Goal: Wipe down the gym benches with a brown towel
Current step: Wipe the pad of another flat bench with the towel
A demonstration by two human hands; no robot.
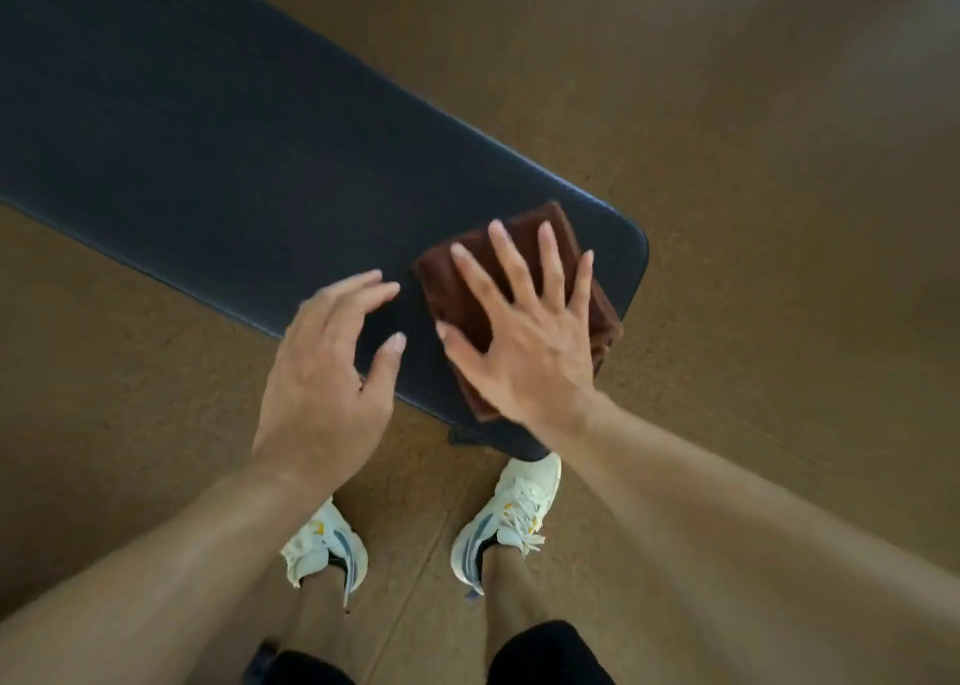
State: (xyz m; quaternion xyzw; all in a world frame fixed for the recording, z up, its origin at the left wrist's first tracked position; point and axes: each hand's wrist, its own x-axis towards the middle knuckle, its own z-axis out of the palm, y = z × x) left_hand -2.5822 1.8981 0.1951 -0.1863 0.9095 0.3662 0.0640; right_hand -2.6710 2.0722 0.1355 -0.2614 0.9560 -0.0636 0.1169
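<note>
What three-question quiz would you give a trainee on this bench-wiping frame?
1. True or false: the right hand lies flat on the brown towel.
2. Which end of the bench holds the towel: A) far end, B) end nearest the shoes?
3. What does the left hand hold?

Key: 1 true; 2 B; 3 nothing, its fingers are loosely curled over the bench edge.
</note>
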